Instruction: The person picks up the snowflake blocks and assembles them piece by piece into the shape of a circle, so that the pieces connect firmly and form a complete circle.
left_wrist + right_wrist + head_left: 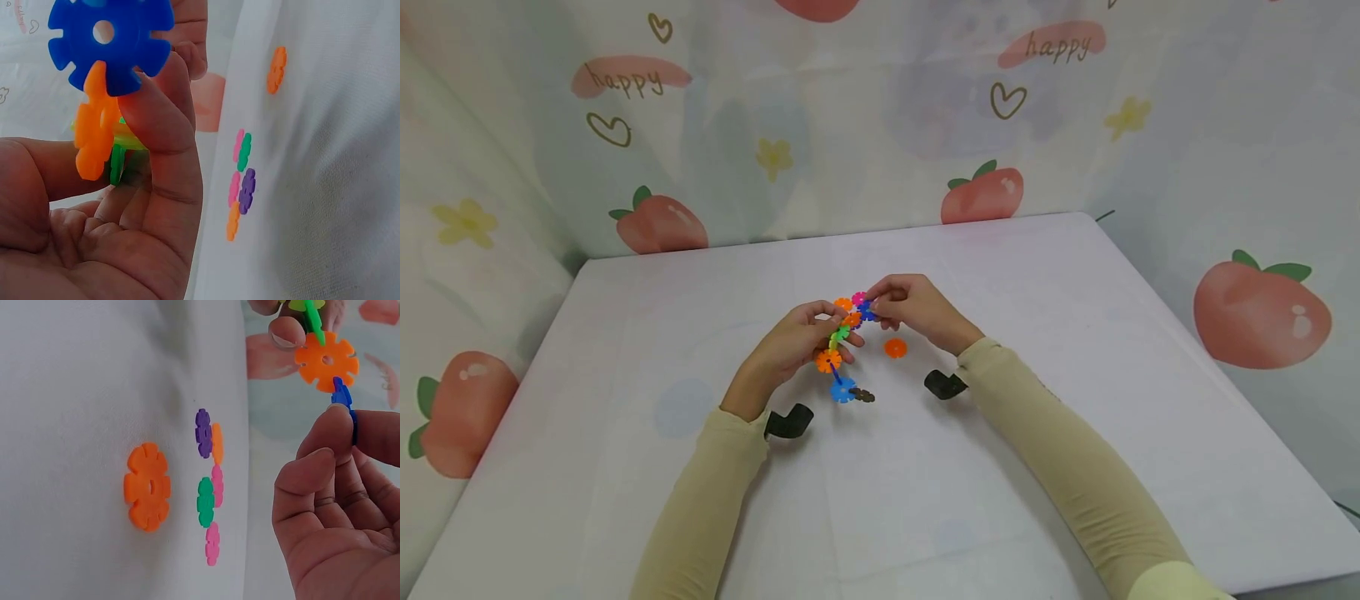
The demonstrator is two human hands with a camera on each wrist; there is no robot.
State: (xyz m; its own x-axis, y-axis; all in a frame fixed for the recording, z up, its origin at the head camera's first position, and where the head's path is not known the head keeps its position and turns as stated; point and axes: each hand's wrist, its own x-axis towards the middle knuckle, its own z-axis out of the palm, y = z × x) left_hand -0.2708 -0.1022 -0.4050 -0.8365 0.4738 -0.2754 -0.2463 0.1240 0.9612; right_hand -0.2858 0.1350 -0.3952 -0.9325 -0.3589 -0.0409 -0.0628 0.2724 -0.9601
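Observation:
My left hand (790, 342) holds a chain of interlocked plastic snowflake discs between thumb and fingers. The near end hangs toward me with an orange disc (828, 361), a light blue disc (843, 390) and a brown disc (863, 396). A dark blue disc (147, 37) of the chain fills the top of the left wrist view. At the far end, my right hand (925, 308) pinches a blue disc (342, 395) between thumb and forefinger. Its edge meets the slotted rim of another orange disc (327, 362), beside a green disc (314, 322).
One loose orange disc (149, 487) lies on the white table (1037, 483) just below the hands. Beyond it lie several more loose discs, among them a purple disc (203, 433), a green disc (205, 502) and a pink disc (212, 544). A printed curtain (865, 108) stands behind the table.

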